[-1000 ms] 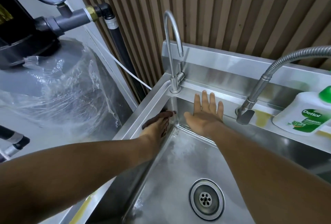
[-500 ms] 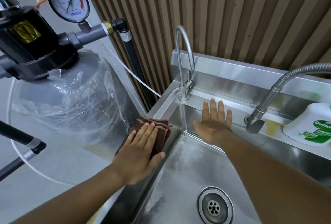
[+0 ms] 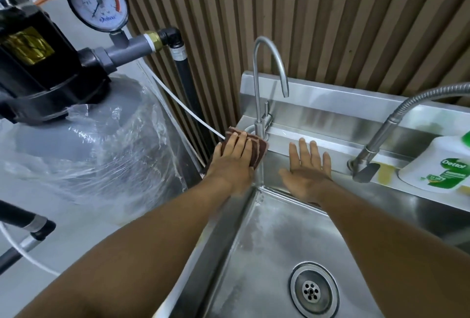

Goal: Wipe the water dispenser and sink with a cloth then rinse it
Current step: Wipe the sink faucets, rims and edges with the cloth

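A folded brown cloth (image 3: 258, 151) lies on the left rim of the steel sink (image 3: 256, 249), close to the base of the slim gooseneck dispenser tap (image 3: 259, 83). My left hand (image 3: 232, 160) presses flat on the cloth with straight fingers. My right hand (image 3: 306, 169) rests flat against the sink's back wall, fingers straight and spread, holding nothing. The basin looks wet and its drain (image 3: 314, 289) sits at the lower right.
A flexible-hose faucet (image 3: 373, 145) reaches in from the right. A white and green Dettol bottle (image 3: 442, 162) stands on the back ledge. At left are a plastic-wrapped grey tank (image 3: 84, 152), a black valve head (image 3: 40, 63) and a pressure gauge (image 3: 98, 0). A slatted wall rises behind.
My left hand slid the cloth back along the sink's left rim toward the tap base. My right hand stayed on the back wall. The view rose slightly.
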The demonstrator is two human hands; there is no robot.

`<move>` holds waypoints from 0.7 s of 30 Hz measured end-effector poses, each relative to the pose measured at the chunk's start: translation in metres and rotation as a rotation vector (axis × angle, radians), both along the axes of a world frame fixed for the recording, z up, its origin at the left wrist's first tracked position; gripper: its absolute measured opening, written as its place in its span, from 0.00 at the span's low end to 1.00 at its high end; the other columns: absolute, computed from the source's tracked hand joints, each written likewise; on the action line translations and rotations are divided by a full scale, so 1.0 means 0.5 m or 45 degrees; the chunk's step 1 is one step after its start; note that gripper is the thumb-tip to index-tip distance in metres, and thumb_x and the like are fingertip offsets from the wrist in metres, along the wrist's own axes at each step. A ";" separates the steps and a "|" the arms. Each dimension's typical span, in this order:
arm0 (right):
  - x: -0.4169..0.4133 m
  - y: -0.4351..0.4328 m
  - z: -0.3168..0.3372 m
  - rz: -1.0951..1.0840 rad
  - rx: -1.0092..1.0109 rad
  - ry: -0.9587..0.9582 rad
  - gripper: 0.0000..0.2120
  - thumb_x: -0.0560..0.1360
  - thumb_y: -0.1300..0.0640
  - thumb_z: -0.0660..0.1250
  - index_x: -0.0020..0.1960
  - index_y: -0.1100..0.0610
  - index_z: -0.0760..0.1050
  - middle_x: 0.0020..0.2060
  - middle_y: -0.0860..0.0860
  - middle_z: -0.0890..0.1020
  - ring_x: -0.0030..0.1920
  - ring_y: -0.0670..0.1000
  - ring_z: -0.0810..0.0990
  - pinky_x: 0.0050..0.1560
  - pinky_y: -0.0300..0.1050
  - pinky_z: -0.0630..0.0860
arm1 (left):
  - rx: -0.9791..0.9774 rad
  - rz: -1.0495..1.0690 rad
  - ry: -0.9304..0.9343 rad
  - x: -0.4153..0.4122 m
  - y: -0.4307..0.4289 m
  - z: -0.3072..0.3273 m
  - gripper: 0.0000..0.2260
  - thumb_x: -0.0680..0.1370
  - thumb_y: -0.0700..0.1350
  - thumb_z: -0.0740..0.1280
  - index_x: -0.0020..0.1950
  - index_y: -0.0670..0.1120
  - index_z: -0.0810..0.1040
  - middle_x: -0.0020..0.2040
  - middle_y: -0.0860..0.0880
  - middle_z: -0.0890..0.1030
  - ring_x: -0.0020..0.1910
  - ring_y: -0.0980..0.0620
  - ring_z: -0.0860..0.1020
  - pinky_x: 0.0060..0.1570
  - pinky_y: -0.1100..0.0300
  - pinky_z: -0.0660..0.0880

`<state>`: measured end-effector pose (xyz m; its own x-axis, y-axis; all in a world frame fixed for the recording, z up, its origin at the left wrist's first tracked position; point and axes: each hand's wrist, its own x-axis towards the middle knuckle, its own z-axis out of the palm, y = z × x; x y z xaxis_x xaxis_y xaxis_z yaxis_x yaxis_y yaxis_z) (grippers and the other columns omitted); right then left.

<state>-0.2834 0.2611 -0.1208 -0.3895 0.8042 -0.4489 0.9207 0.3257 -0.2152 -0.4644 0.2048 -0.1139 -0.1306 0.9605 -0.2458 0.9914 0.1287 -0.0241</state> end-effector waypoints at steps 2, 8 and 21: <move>-0.002 -0.002 0.001 -0.015 -0.001 -0.010 0.33 0.84 0.40 0.44 0.81 0.49 0.32 0.78 0.49 0.28 0.77 0.54 0.25 0.76 0.58 0.29 | -0.007 -0.019 -0.021 -0.001 -0.006 0.001 0.33 0.84 0.53 0.54 0.83 0.46 0.42 0.84 0.48 0.39 0.82 0.47 0.37 0.79 0.42 0.43; -0.008 -0.005 0.001 -0.060 0.002 -0.018 0.33 0.83 0.40 0.44 0.81 0.48 0.32 0.78 0.48 0.28 0.77 0.52 0.25 0.77 0.57 0.29 | 0.043 -0.125 0.009 -0.013 -0.116 -0.005 0.32 0.84 0.53 0.52 0.83 0.45 0.43 0.84 0.48 0.44 0.82 0.48 0.40 0.79 0.43 0.43; -0.002 -0.012 -0.004 -0.006 0.069 -0.042 0.35 0.83 0.41 0.46 0.81 0.50 0.31 0.78 0.50 0.28 0.77 0.54 0.25 0.77 0.59 0.30 | 0.077 -0.121 -0.012 -0.021 -0.166 -0.021 0.35 0.78 0.60 0.38 0.84 0.47 0.46 0.84 0.50 0.45 0.82 0.50 0.41 0.79 0.44 0.42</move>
<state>-0.2847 0.2552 -0.1230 -0.3712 0.8296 -0.4171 0.9285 0.3315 -0.1672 -0.4749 0.1218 -0.1242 -0.0360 0.9816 -0.1875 0.9993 0.0349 -0.0094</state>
